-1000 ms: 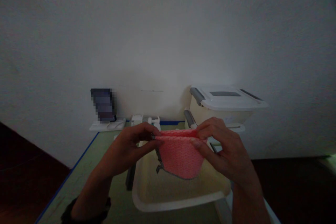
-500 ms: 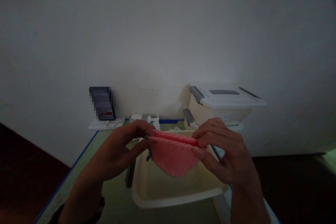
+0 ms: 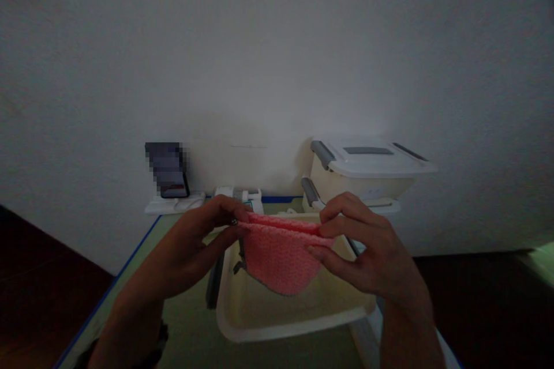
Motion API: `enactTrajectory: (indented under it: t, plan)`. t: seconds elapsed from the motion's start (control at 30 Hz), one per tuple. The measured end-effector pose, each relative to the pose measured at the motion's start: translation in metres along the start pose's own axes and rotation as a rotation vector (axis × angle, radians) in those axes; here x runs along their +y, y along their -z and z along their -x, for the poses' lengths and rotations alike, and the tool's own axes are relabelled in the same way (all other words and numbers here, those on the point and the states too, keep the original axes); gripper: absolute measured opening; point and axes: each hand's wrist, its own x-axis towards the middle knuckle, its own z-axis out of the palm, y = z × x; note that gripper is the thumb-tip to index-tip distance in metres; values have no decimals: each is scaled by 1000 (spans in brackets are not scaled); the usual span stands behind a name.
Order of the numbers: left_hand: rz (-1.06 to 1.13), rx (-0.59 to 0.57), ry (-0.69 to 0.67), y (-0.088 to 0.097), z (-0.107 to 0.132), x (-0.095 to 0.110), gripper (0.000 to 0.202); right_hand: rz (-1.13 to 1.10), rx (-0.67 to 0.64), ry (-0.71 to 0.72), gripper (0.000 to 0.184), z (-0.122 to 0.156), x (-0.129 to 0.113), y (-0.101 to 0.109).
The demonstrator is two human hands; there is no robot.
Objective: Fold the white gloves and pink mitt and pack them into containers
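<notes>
A pink knitted pouch (image 3: pixel 279 256) with a grey zip hangs in the air above an open cream plastic tub (image 3: pixel 285 317). My left hand (image 3: pixel 194 251) pinches the pouch's left top corner, close to the metal zip pull. My right hand (image 3: pixel 366 253) pinches its right top corner between thumb and fingers. Both hands are closed on the pouch and hold its top edge stretched level. The inside of the pouch does not show.
A lidded white storage box with grey latches (image 3: pixel 367 173) stands at the back right against the wall. A phone on a white stand (image 3: pixel 169 176) sits at the back left, with small white items (image 3: pixel 242 195) beside it. The green table has a blue edge (image 3: pixel 130 259).
Both hands and the pouch have drifted slightly left and a little up. The grip on the two top corners is unchanged.
</notes>
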Motion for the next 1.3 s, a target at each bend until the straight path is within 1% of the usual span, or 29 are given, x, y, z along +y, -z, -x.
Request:
enactTrajectory:
  t: [0.17, 0.33, 0.53, 0.83, 1.07, 1.17, 1.3]
  plan:
    - [-41, -15, -14, -1, -1, 2, 15, 2, 10, -62, 7, 1, -1, -1]
    - [-57, 26, 0, -2, -2, 0, 14, -2, 43, -98, 9, 0, -1, -3]
    - [-27, 51, -29, -3, -2, 2, 14, 14, 71, -84, 4, 0, 1, -3]
    - [77, 96, -38, -4, -4, 0, 16, 6, 102, -73, 6, 1, 1, -3]
    - [206, 83, 10, -1, -6, 2, 11, 0, 100, -72, 5, 0, 0, -3]
    - [205, 110, 22, -1, -6, 3, 11, -13, 98, -69, 5, 0, 0, -3]
    - [156, 133, 0, -2, -5, 1, 12, -12, 88, -81, 6, 0, 1, -3]
